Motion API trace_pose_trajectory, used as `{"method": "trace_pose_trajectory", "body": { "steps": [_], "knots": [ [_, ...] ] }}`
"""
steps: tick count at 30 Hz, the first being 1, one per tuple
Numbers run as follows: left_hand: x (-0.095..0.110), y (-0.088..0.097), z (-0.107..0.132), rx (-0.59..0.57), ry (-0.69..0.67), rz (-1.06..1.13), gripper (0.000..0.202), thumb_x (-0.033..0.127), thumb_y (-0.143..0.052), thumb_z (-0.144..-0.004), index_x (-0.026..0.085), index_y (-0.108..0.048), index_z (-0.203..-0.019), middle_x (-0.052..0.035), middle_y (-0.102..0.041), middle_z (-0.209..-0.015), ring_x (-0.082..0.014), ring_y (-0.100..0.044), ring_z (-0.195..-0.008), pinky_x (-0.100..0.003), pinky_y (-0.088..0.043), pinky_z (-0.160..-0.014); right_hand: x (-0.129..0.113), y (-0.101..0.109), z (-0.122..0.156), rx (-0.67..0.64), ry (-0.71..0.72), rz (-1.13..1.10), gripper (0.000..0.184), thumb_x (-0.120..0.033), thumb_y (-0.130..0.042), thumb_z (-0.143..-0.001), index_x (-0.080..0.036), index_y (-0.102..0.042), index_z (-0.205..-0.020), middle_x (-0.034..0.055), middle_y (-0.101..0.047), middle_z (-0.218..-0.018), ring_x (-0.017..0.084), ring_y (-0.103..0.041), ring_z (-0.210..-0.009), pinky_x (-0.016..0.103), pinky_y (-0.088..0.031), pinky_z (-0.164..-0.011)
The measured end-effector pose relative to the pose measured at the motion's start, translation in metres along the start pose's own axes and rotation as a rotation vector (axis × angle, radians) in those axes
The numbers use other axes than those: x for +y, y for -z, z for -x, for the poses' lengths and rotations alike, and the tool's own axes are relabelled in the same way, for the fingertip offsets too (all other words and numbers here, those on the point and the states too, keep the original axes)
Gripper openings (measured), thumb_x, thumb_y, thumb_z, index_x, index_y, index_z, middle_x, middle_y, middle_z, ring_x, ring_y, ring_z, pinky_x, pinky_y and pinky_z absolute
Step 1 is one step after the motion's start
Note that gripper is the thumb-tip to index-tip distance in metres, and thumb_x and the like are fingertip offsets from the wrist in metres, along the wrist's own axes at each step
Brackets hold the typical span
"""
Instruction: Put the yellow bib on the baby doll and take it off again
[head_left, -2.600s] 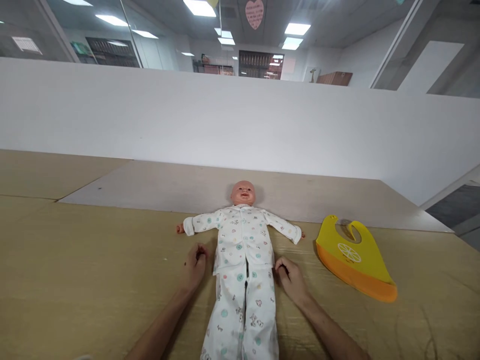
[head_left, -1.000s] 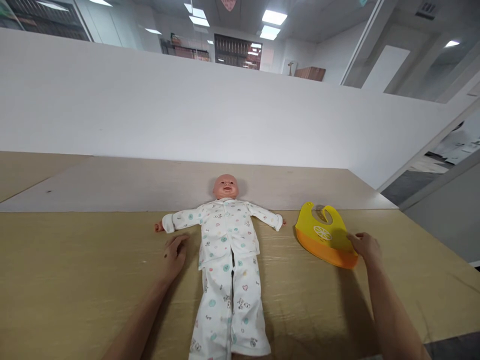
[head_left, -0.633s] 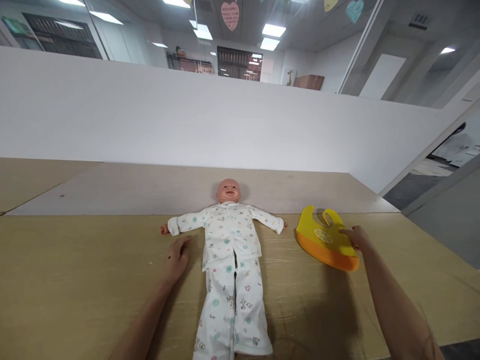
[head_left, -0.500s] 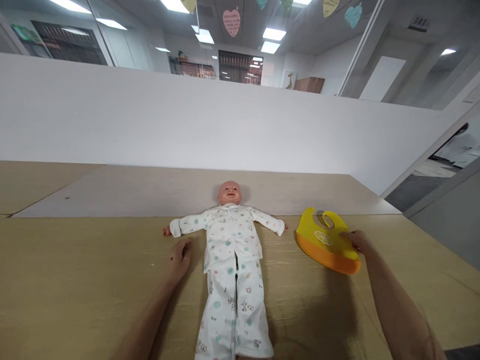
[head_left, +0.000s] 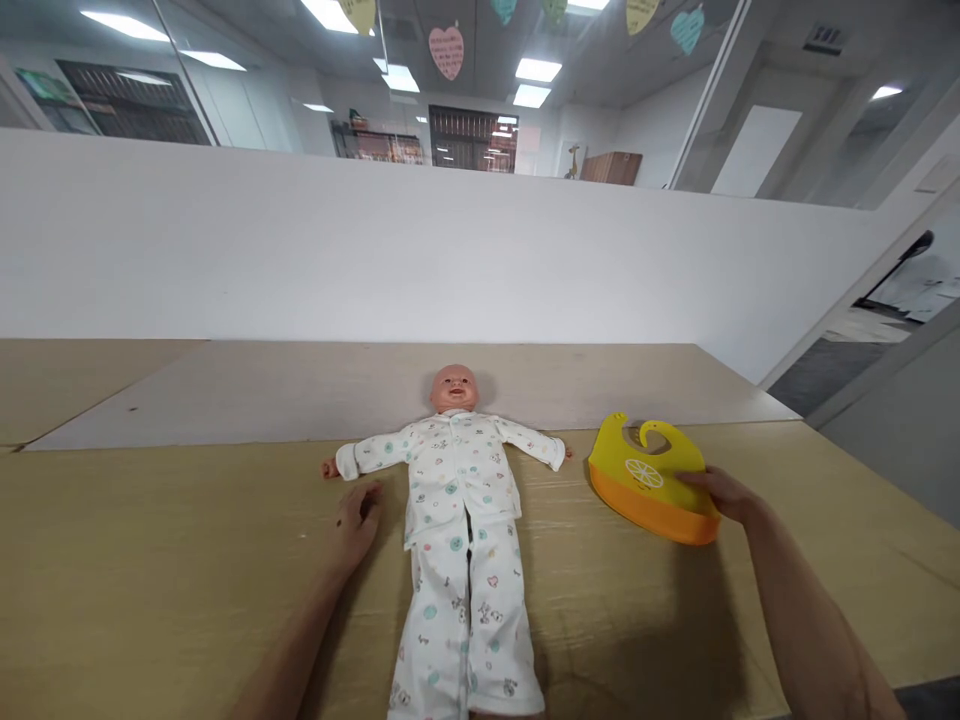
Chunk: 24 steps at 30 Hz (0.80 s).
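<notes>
A baby doll [head_left: 457,480] lies on its back on the table, arms spread wide, in white printed pyjamas. To the right of its outstretched arm is a yellow bib [head_left: 649,470] with an orange catch pocket and a citrus-slice print. My right hand [head_left: 724,492] grips the bib's right edge, thumb on top and the other fingers hidden under it. A shadow lies on the table below the bib. My left hand [head_left: 358,520] rests on the table beside the doll's body, just below its sleeve. Its fingers are loosely bent, thumb a little apart, holding nothing.
The wooden table [head_left: 187,560] has a paler strip [head_left: 300,390] along its back, under the doll's head. Behind it rises a white wall [head_left: 450,260] with glass above and paper hearts [head_left: 447,52] hanging. A doorway opens past the table's right end.
The view has shifted slightly. My right hand has turned a little at the bib's edge, and the bib stays almost in place. My left hand and the doll look unmoved.
</notes>
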<state>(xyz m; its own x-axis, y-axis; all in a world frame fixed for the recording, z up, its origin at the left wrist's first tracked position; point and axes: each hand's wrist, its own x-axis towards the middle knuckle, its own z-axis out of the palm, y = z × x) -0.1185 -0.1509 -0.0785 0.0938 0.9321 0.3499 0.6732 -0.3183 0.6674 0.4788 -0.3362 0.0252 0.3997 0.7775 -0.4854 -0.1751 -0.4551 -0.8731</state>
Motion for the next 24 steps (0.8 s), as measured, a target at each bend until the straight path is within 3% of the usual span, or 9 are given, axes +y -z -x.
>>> {"method": "trace_pose_trajectory", "body": {
  "steps": [6,9,13,18,24],
  "knots": [
    [0.0,0.001,0.0,0.001,0.049,0.057,0.029,0.024,-0.049,-0.07,0.023,-0.059,-0.097,-0.0071,-0.068,-0.095,-0.0279,-0.063,-0.094,-0.047,-0.05,-0.091,0.008,-0.004,-0.001,0.017,-0.009,-0.138,0.029,-0.026,-0.077,-0.067,-0.016,-0.07,-0.093,0.0162,-0.071,-0.102,0.024,-0.071,-0.077,0.033,-0.057,-0.072],
    [0.002,0.002,0.0,0.003,0.048,0.086,0.028,0.023,-0.05,-0.068,0.024,-0.058,-0.095,-0.0059,-0.068,-0.094,-0.0275,-0.063,-0.094,-0.046,-0.05,-0.091,-0.001,-0.01,0.005,0.05,0.003,-0.134,0.035,-0.026,-0.079,-0.063,-0.016,-0.068,-0.095,0.0124,-0.073,-0.094,0.023,-0.071,-0.072,0.034,-0.058,-0.067],
    [0.005,0.004,0.0,-0.012,0.058,0.092,0.03,0.023,-0.05,-0.069,0.022,-0.059,-0.097,-0.0075,-0.068,-0.097,-0.0272,-0.063,-0.095,-0.046,-0.049,-0.093,-0.021,-0.025,0.02,0.109,0.075,-0.088,0.029,-0.029,-0.077,-0.065,-0.018,-0.068,-0.089,0.011,-0.074,-0.087,0.022,-0.069,-0.064,0.033,-0.057,-0.059],
    [0.012,0.006,0.0,0.006,0.088,0.12,0.029,0.025,-0.049,-0.069,0.022,-0.059,-0.096,-0.0076,-0.068,-0.098,-0.0274,-0.064,-0.096,-0.047,-0.05,-0.093,-0.047,-0.057,0.036,0.15,0.22,-0.136,0.033,-0.026,-0.079,-0.058,-0.018,-0.067,-0.088,0.0095,-0.074,-0.087,0.022,-0.069,-0.062,0.031,-0.057,-0.056],
    [0.027,0.013,0.004,0.037,0.101,0.112,0.026,0.026,-0.049,-0.069,0.019,-0.062,-0.091,-0.0094,-0.07,-0.093,-0.0264,-0.066,-0.088,-0.041,-0.053,-0.086,-0.08,-0.115,0.063,0.125,0.34,-0.279,0.039,-0.024,-0.084,-0.045,-0.018,-0.069,-0.081,0.0072,-0.074,-0.085,0.02,-0.068,-0.06,0.027,-0.057,-0.052]
  ]
}}
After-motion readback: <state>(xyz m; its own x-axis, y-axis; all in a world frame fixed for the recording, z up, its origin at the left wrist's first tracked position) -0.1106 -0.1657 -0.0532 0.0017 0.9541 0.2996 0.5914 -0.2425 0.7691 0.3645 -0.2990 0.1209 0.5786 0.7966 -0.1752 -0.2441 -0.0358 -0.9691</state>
